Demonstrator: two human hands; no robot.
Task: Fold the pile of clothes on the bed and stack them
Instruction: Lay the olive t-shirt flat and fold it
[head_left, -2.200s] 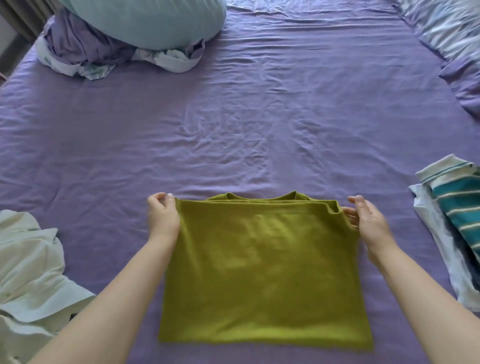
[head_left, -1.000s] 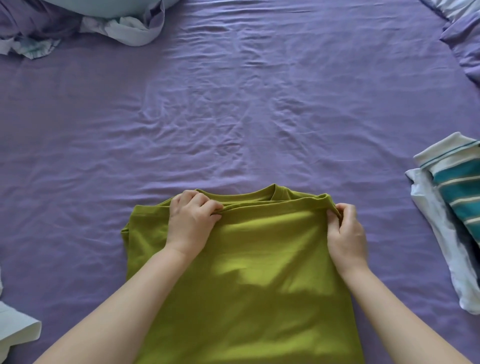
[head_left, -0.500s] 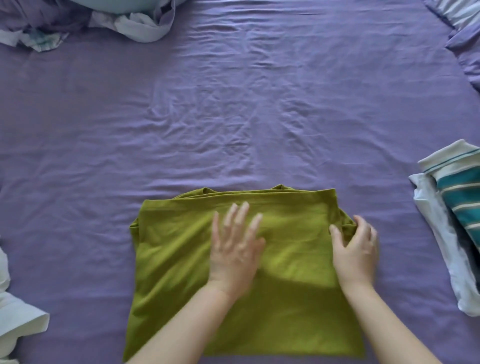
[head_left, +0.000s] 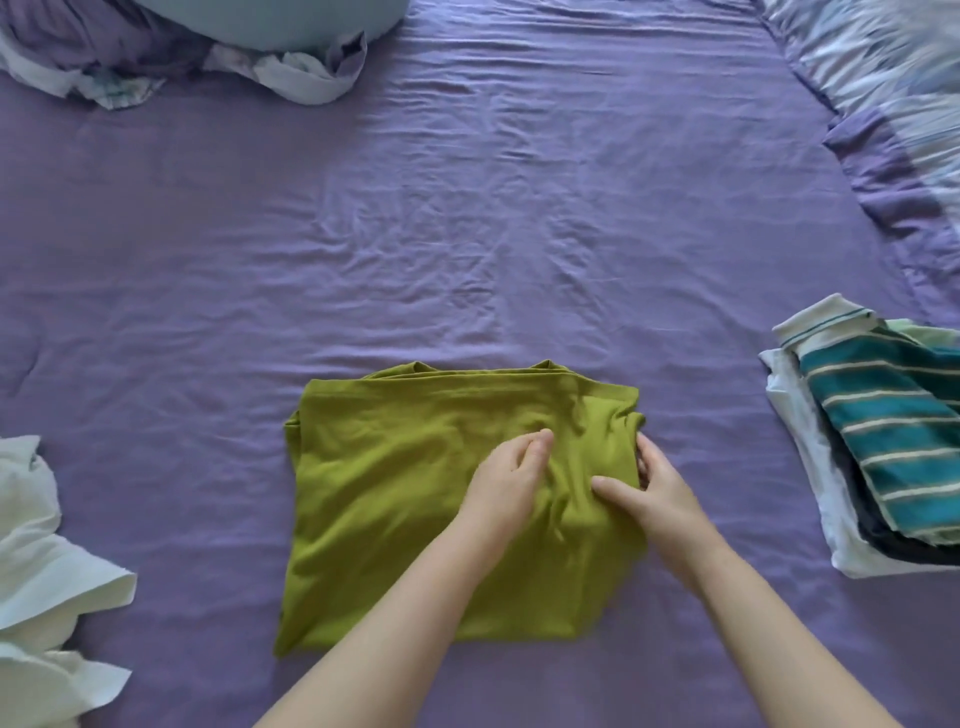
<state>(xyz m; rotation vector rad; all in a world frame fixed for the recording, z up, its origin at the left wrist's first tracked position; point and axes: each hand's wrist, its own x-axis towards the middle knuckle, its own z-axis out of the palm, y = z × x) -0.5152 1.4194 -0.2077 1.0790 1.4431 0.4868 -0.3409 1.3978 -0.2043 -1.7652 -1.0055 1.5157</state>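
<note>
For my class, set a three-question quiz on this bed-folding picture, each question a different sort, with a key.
1. True or false: the green shirt lies on the folded stack.
2. Which hand grips the shirt's side edge? A) left hand B) right hand
3. Fill in: the striped garment on top of the stack is teal and ____.

Key: 1 false, it lies apart on the purple sheet; 2 B; 3 white.

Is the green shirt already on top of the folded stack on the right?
No, the green shirt lies on the sheet, apart from the stack.
</note>
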